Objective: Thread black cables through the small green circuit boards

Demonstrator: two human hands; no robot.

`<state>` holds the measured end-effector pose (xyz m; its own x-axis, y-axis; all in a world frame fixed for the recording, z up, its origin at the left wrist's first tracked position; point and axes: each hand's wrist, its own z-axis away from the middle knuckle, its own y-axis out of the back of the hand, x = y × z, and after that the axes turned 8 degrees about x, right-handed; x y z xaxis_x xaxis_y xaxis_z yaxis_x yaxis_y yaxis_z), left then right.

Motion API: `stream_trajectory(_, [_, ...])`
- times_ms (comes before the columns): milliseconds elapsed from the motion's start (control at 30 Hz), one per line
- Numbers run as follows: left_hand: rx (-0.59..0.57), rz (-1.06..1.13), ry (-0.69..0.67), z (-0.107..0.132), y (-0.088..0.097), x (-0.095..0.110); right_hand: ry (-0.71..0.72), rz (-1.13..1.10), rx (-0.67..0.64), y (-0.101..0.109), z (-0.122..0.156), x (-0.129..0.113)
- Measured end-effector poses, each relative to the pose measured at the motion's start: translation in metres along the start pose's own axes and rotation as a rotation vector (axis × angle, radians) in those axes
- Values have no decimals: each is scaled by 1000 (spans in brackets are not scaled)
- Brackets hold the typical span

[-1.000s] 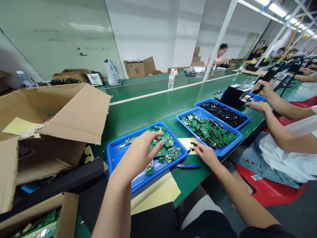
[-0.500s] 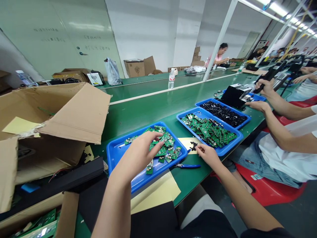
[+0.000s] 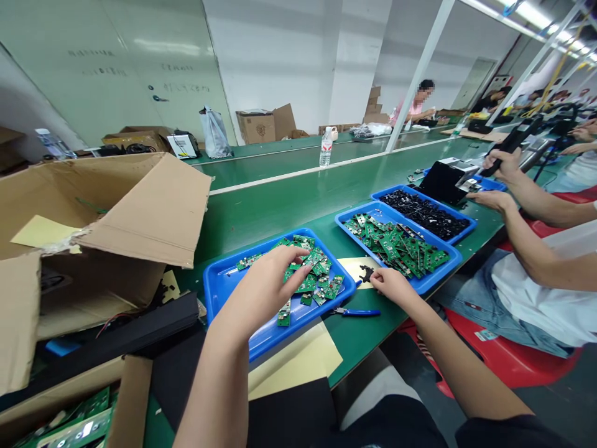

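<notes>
Left hand [image 3: 263, 289]: my fingers spread loose over boards [image 3: 313, 277] in tray [image 3: 224, 292]; pinch one by its edges.
Right hand [image 3: 392, 283]: fingers pinching black part [image 3: 366, 274]; keep it level.

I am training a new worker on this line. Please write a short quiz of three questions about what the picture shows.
1. True or false: the left hand is over the near tray of green boards.
2. What lies on the belt between the near tray and the right hand?
A. pliers with blue handles
B. a water bottle
C. a cardboard box
3. Fill in: the right hand touches small ____ parts on a yellow sheet.

Key:
1. True; its fingers reach into the pile of boards.
2. A.
3. black.
</notes>
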<state>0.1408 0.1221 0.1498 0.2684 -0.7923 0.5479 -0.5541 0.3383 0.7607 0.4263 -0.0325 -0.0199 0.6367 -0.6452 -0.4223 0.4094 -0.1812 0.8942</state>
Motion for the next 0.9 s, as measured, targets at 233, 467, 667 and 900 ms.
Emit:
stream_trajectory(233, [12, 6, 7, 0, 1, -1, -6, 52, -107, 16, -4, -6])
stream_trajectory(467, [1, 18, 29, 0, 2, 0, -12, 149, -168, 20, -13, -24])
stream_trajectory(667, [-13, 17, 15, 1, 3, 2, -157, 270, -266, 26, -26, -43])
stream_trajectory(900, [19, 25, -13, 4, 5, 3, -193, 322, -346, 34, -23, -51])
